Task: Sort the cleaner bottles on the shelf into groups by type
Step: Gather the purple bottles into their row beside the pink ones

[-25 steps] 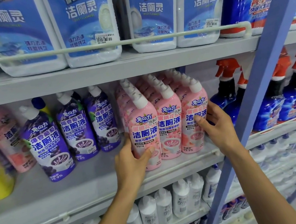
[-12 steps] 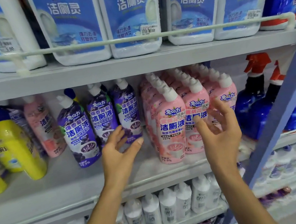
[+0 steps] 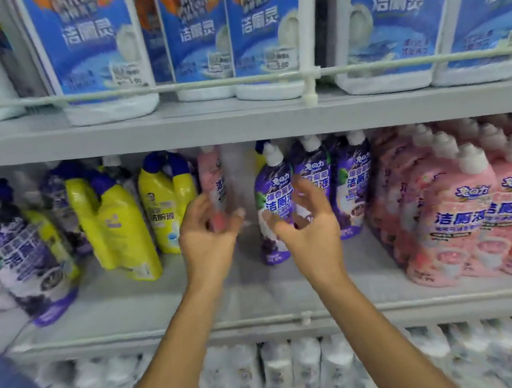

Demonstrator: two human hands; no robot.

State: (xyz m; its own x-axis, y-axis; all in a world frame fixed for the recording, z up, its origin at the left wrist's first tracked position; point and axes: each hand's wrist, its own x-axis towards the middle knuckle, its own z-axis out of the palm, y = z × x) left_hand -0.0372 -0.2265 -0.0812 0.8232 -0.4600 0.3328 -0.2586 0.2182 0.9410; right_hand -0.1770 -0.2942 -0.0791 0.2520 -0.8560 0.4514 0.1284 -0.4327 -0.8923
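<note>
Our left hand (image 3: 208, 238) and right hand (image 3: 312, 231): both empty, fingers loosely spread, held apart before the middle shelf (image 3: 165, 305). We list a lone pink bottle (image 3: 211, 177) beyond the left fingers, three purple bottles (image 3: 351, 178) beyond the right, yellow bottles (image 3: 123, 235) further left, and a pink group (image 3: 472, 213) far right.

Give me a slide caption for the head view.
The left hand and right hand hover, empty, before a lone pink bottle and purple bottles.
</note>
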